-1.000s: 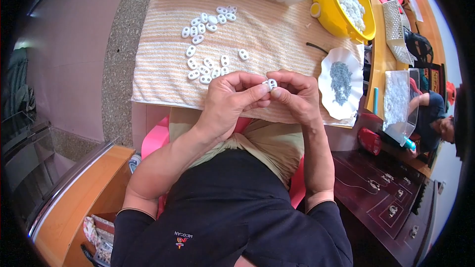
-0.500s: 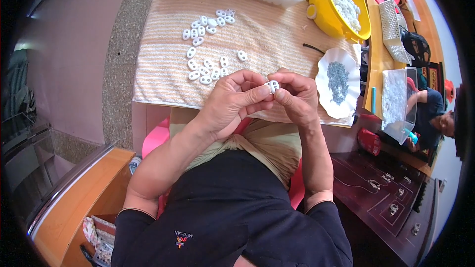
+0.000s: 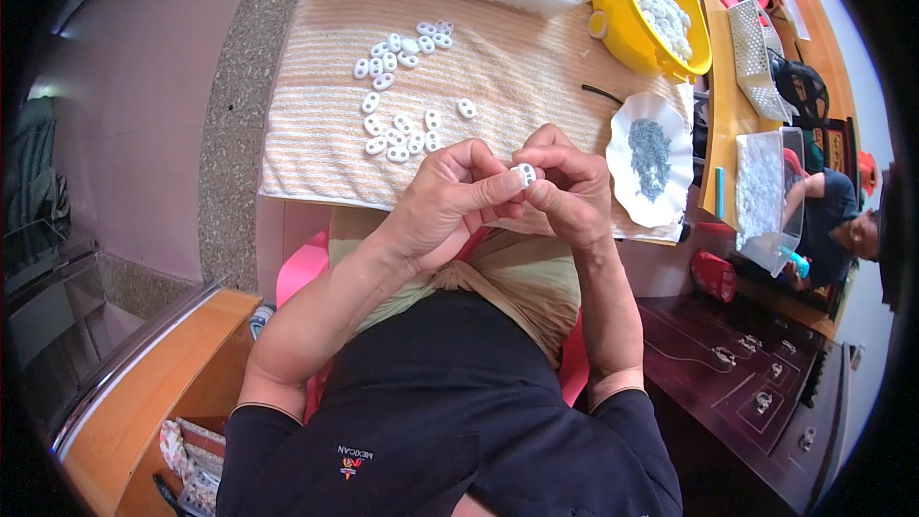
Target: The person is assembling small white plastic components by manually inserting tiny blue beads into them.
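The left hand and right hand both pinch a white two-holed piece. Its long axis appears roughly fore-and-aft between them.

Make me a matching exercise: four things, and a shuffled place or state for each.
1. One white oval two-holed piece
2. Yellow plastic tub
3. White wavy-edged dish
4. Thin black strip

A. Filled with small white pieces
B. Lying on the orange-striped towel beside the dish
C. Held between left hand and right hand
D. Holding grey bits

Pairs: 1-C; 2-A; 3-D; 4-B
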A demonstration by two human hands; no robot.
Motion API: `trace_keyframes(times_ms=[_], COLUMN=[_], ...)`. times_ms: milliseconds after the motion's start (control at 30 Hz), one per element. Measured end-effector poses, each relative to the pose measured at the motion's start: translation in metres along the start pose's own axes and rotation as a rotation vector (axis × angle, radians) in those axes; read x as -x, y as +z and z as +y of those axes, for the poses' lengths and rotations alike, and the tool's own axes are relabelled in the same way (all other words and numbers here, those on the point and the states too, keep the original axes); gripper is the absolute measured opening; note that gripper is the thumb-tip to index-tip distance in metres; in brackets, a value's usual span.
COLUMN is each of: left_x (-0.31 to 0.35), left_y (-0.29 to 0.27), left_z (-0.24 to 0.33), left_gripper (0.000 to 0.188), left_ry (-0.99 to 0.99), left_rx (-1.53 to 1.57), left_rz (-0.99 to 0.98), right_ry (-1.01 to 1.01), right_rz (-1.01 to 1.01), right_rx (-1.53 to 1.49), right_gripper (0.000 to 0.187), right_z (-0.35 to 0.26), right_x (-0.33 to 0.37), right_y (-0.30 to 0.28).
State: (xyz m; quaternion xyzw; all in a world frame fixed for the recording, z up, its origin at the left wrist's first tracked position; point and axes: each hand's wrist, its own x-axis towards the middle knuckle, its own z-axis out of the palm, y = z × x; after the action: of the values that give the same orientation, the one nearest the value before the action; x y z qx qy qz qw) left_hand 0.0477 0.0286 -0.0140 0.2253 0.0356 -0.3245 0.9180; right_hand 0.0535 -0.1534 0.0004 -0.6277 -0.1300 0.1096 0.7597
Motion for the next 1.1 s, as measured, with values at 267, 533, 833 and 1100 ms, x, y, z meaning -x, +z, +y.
trace_keyframes(times_ms=[267, 533, 833, 1100], left_x=[0.001, 0.001, -0.002, 0.000], left_y=[0.003, 0.007, 0.001, 0.003], left_z=[-0.003, -0.002, -0.002, -0.004], left_gripper=[0.007, 0.009, 0.010, 0.011], left_ry=[0.035, 0.039, 0.011, 0.013], left_rx=[0.004, -0.040, -0.067, -0.105], left_rz=[-0.022, -0.002, -0.001, 0.083], right_ry=[-0.094, -0.078, 0.058, -0.166], right_rz=[-0.042, -0.054, -0.072, 0.394], right_rx=[0.064, 0.058, -0.043, 0.541], right_gripper=[0.024, 0.022, 0.018, 0.010], right_z=[0.001, 0.000, -0.010, -0.062], right_x=[0.002, 0.000, -0.001, -0.030], right_y=[-0.002, -0.001, -0.004, -0.044])
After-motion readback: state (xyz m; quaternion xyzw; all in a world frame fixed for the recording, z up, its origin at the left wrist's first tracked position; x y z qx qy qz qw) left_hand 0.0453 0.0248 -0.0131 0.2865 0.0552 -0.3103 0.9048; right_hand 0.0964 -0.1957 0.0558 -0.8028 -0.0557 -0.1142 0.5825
